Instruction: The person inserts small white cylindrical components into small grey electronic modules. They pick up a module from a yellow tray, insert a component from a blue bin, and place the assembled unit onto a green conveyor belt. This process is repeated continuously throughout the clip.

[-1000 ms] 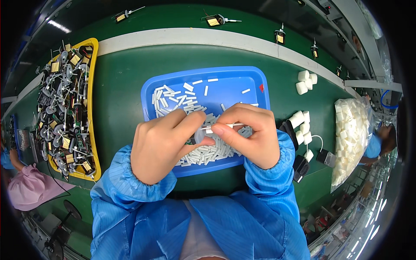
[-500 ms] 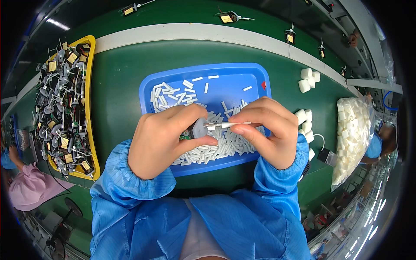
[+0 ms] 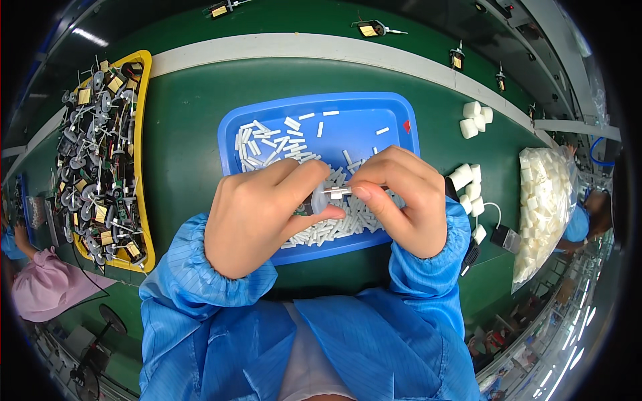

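Note:
In my closed left hand [image 3: 257, 210] is a small electronic assembly, its grey disc [image 3: 319, 198] facing right and a thin metal shaft pointing out from it. My right hand [image 3: 404, 200] pinches thumb and forefinger around that shaft, close to the disc. Between disc and fingertips shows a short white piece [image 3: 338, 192]; the fingertips cover the rest of the white tube. Both hands hover over a blue tray [image 3: 364, 120], which holds many loose short white tubes [image 3: 334, 230].
A yellow bin [image 3: 142, 167] heaped with similar assemblies stands at left. White foam-like plugs [image 3: 476, 120] lie at right, beside a clear bag [image 3: 542, 207] full of them. A small black box [image 3: 505, 237] has a white cable. Beyond a white rail [image 3: 301, 43] lie several single assemblies.
My right fingertips have slid left along the shaft toward the grey disc, covering the white tube that showed between them. Assemblies beyond the rail appear slightly farther right.

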Demonstrator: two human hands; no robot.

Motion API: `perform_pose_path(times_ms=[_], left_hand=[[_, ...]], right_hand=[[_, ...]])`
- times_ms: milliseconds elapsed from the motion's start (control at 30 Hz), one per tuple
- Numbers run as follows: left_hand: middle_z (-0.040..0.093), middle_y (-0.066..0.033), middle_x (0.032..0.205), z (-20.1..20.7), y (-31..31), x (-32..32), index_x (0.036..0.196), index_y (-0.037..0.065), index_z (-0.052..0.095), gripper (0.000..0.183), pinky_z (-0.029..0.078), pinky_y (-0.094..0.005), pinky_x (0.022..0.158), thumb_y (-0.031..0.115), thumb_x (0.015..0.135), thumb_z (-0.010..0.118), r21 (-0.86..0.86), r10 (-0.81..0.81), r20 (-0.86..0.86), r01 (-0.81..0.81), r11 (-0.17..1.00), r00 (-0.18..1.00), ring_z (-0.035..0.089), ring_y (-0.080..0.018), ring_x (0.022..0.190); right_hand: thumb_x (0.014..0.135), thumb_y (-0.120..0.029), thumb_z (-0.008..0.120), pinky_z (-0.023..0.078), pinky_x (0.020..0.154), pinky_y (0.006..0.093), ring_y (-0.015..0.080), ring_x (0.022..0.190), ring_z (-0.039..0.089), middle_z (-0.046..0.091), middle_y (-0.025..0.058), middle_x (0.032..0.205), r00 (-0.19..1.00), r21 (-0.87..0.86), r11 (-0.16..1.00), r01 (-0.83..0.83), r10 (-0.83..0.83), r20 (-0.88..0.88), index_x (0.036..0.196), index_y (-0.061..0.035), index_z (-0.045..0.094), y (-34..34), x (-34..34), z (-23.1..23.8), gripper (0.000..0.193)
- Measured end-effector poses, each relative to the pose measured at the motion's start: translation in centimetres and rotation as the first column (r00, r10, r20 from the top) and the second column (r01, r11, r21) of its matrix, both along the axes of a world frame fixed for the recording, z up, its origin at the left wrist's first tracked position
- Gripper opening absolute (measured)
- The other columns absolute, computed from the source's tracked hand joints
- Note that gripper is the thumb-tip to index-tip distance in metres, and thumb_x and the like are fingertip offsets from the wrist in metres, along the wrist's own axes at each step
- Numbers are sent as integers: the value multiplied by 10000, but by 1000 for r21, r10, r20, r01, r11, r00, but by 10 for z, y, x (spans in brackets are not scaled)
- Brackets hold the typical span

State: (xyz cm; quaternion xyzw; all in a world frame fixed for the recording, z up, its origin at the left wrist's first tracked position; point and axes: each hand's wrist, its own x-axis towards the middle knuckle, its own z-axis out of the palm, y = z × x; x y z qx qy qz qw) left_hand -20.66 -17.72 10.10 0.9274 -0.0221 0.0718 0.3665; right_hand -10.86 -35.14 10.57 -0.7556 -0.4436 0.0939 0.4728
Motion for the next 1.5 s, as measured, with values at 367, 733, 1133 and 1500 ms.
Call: perform_pose_path(times_ms=[367, 733, 1133, 1500], left_hand=[[603, -94, 745, -8, 3, 35, 945, 57, 543, 427, 475, -304, 556, 271, 668, 789, -84, -110, -14, 108, 991, 994, 617, -245, 615], [523, -79, 813, -66, 53, 117, 930, 72, 624, 364, 436, -333, 761, 166, 622, 792, 125, 68, 299, -110, 986, 952, 525, -247, 890], [573, -58, 1184, -131, 136, 255, 1032, 197, 647, 279, 394, -556, 879, 396, 843, 597, 649, 384, 318, -494, 578, 867, 474, -278, 1160], [609, -122, 850, -118, 205, 163, 903, 87, 621, 286, 477, -325, 702, 274, 733, 754, 268, 485, 217, -530, 805, 847, 603, -236, 794]], right_hand=[[747, -46, 707, 470, 517, 272, 185, 615, 601, 619, 79, 738, 983, -6, 983, 184, -184, -5, 814, -10, 644, 1, 10, -16, 98], [955, -264, 433, 440, 609, 212, 96, 752, 535, 607, 82, 962, 809, 30, 877, 479, -428, -402, 1239, -1, 485, -26, 16, -26, 390], [886, -93, 572, 479, 584, 264, 166, 737, 645, 659, 98, 839, 846, -110, 903, 415, -427, -318, 961, -13, 647, -19, 8, -52, 134], [760, -120, 654, 490, 638, 379, 273, 796, 599, 604, 92, 818, 945, -325, 893, 312, -257, 200, 918, -79, 640, -11, 7, -70, 164]])
